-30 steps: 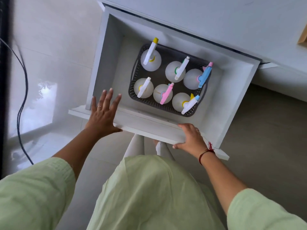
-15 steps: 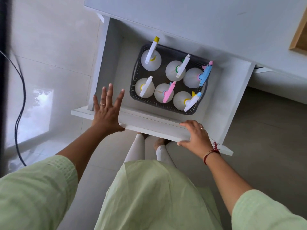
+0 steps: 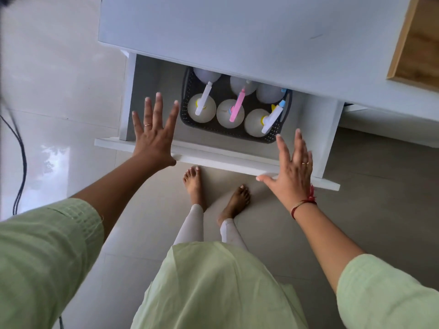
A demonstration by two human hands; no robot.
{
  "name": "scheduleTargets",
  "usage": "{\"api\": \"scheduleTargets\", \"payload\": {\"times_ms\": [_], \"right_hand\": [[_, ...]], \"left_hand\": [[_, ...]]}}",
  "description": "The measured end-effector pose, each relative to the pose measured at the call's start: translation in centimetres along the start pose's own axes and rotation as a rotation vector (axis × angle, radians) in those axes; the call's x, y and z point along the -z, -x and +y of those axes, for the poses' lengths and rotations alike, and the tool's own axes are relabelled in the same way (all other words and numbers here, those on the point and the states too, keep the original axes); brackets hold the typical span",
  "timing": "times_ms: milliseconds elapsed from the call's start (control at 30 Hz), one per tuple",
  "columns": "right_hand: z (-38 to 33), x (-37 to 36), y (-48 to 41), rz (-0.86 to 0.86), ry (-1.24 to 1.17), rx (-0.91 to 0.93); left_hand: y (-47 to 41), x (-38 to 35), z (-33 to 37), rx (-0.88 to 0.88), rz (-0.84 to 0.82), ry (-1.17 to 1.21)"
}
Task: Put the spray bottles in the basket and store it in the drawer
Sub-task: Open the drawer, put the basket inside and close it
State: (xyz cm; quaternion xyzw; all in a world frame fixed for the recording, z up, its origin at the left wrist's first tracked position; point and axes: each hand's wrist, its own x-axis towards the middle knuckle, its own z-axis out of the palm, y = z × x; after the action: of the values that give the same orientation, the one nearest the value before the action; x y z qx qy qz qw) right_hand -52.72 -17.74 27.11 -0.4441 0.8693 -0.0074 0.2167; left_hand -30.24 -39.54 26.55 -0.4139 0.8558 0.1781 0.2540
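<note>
drawer (image 3: 221, 160) now half shut, basket (image 3: 211, 128) partly hidden; left hand (image 3: 153, 136) and right hand (image 3: 293, 165) flat-fingered, splayed, gripping nothing

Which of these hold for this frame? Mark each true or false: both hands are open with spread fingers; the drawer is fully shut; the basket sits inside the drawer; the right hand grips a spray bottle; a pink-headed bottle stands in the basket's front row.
1. Both hands are open with spread fingers. True: the left hand and right hand are flat at the drawer front.
2. The drawer is fully shut. False: it is partly open, with its rear under the desktop.
3. The basket sits inside the drawer. True.
4. The right hand grips a spray bottle. False: it holds nothing.
5. A pink-headed bottle stands in the front row. True, in the middle.
</note>
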Motion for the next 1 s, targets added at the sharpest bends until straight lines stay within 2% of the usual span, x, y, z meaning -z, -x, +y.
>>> {"api": "scheduleTargets", "payload": {"times_ms": [133, 300, 500, 667, 1000], "right_hand": [[0.4, 1.4, -3.3, -0.016, 0.104, 0.036], [0.2, 3.2, -6.7, 0.002, 0.206, 0.144], [-0.3, 4.6, -10.6, 0.045, 0.240, 0.074], [-0.1, 4.3, -12.9, 0.047, 0.192, -0.064], [-0.1, 4.0, -13.3, 0.101, 0.181, -0.088]], "left_hand": [[-2.4, 1.6, 0.6, -0.027, 0.056, -0.077], [-4.6, 3.1, 2.4, -0.136, 0.273, -0.240], [-7.9, 5.5, 3.0, -0.184, 0.372, -0.229], [-10.2, 6.8, 2.7, -0.247, 0.367, -0.252], [-10.8, 6.0, 2.6, -0.209, 0.370, -0.171]]}}
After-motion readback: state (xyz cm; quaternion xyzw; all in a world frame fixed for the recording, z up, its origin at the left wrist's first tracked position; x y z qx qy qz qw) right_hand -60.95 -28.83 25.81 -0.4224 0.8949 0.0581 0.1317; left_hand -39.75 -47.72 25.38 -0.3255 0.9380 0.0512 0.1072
